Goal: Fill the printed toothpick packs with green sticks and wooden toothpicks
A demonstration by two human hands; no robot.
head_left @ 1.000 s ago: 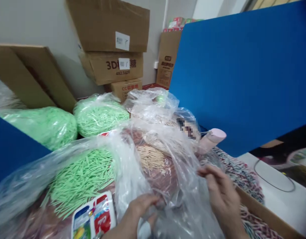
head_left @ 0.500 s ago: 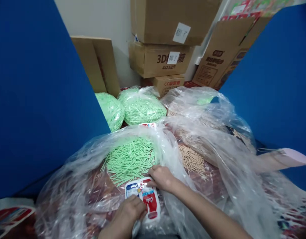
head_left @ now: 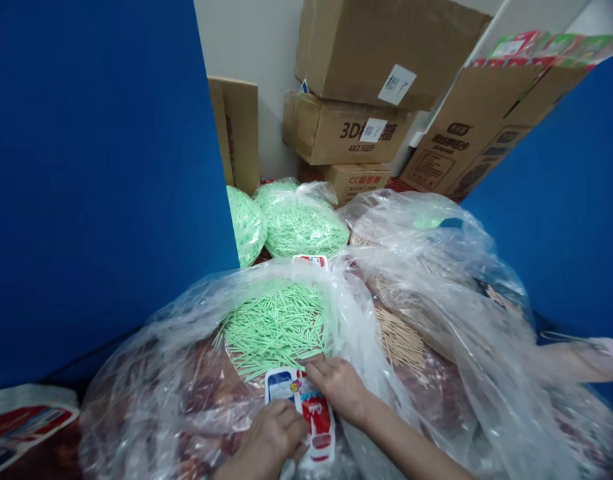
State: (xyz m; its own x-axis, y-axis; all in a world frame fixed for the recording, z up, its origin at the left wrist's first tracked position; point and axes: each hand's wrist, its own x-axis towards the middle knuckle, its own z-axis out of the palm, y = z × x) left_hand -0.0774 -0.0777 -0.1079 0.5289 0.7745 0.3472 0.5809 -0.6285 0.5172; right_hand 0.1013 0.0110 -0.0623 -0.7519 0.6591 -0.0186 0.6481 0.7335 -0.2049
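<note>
- Your left hand (head_left: 276,430) is over the near left part of the cola-printed packet (head_left: 321,430); you cannot tell whether its fingers are clamped on it.
- Your right hand (head_left: 339,388) is at the packet's far right edge, its fingers bent and close together; what they pinch, if anything, is hidden.
- The packet lies in front of you at the near middle, just on the near side of the loose green sticks (head_left: 279,330).
- Clear plastic (head_left: 354,313) spreads around those sticks, and beige sticks (head_left: 399,337) lie to their right.
- Farther off, you have a bag of green sticks (head_left: 306,227) and stacked cartons (head_left: 331,130).
</note>
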